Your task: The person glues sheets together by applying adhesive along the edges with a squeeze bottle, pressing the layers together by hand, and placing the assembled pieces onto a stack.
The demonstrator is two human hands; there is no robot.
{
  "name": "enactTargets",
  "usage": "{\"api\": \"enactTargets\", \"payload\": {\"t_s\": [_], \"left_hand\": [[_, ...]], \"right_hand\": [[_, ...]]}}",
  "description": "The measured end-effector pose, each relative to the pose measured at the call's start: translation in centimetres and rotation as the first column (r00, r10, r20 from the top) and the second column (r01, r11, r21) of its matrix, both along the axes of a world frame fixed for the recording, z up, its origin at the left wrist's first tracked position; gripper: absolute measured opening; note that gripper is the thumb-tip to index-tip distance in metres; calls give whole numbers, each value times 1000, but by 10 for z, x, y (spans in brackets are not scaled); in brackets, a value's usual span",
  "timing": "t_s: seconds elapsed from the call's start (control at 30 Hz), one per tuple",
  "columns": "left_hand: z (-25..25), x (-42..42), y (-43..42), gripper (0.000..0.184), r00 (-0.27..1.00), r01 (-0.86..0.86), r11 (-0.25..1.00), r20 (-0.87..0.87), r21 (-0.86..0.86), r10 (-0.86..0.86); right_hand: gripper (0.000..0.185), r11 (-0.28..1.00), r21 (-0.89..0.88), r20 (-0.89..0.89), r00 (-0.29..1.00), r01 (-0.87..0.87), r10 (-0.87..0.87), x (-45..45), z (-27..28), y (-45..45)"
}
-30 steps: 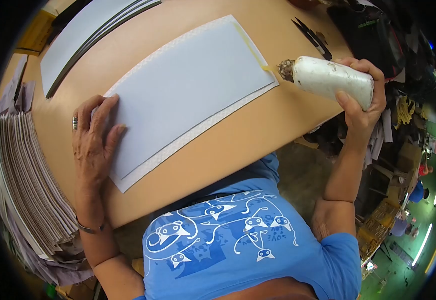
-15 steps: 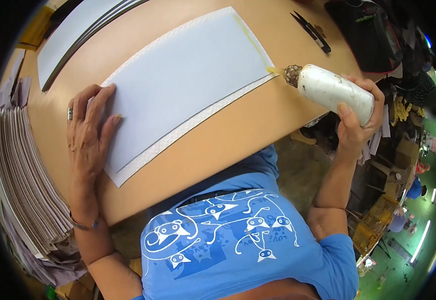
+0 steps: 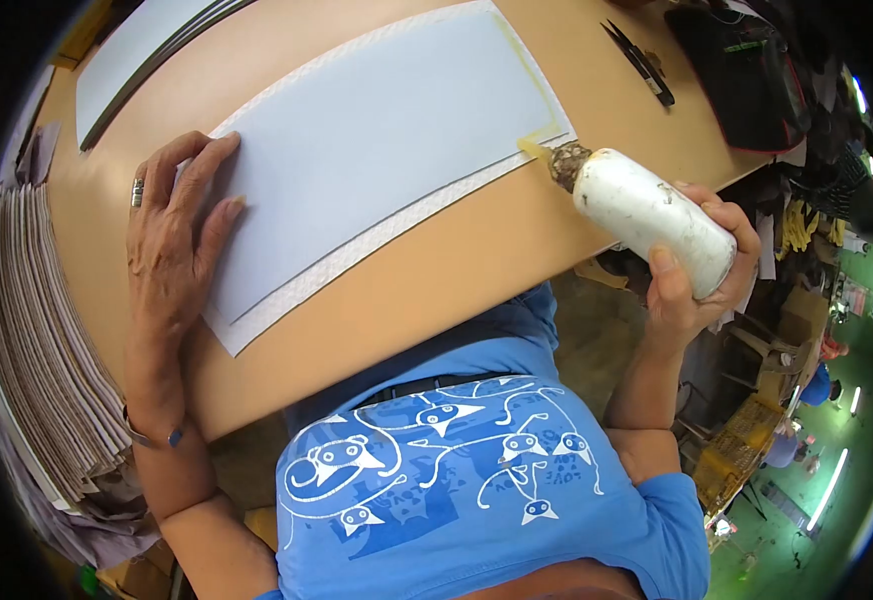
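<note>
A pale blue-grey sheet [image 3: 387, 170] with white textured margins lies flat on the table. My left hand [image 3: 172, 225] rests on its left end, fingers apart, pressing it down. My right hand [image 3: 702, 260] is wrapped round a white glue bottle [image 3: 652, 215], tilted with its crusted nozzle to the left. The yellowish tip touches or nearly touches the sheet's near right corner. A yellow line of glue [image 3: 532, 70] runs down the sheet's right edge and turns at that corner.
Tweezers [image 3: 640, 63] and a black case [image 3: 732, 75] lie at the far right of the table [image 3: 427, 275]. Thick stacked sheets [image 3: 42, 330] stand at the left. More dark-edged panels [image 3: 147, 65] lie at the far left. A yellow crate [image 3: 732, 440] stands at the lower right.
The glue bottle has moved left and slightly down, its tip turning the corner onto the sheet's near edge. My left hand stays on the sheet. The whole view has shifted slightly.
</note>
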State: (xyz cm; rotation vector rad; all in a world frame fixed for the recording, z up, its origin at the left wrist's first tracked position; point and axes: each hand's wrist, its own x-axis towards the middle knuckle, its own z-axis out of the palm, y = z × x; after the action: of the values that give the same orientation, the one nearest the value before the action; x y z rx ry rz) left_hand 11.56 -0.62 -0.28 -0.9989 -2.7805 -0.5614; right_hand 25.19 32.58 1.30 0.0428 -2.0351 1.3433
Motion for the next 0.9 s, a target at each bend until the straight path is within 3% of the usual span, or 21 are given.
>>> {"api": "enactTargets", "payload": {"t_s": [0.27,0.57,0.77,0.87,0.9], "left_hand": [[-3,2,4,38,998,8,995,-58,96,-3],[-4,-1,1,26,997,34,997,-77,65,-29],[-3,-3,-6,22,997,34,981,58,189,-46],[-2,-3,-8,25,986,20,986,162,168,-48],[-2,-3,-7,24,992,27,987,121,161,-46]], "right_hand": [[52,995,31,18,995,-97,96,2,-4,-16],[56,977,87,55,980,-195,191,1,-5,-37],[56,943,186,89,960,-277,264,-2,0,-50],[55,919,204,97,941,-337,324,-6,1,-57],[54,911,204,98,933,-360,347,-7,1,-60]]}}
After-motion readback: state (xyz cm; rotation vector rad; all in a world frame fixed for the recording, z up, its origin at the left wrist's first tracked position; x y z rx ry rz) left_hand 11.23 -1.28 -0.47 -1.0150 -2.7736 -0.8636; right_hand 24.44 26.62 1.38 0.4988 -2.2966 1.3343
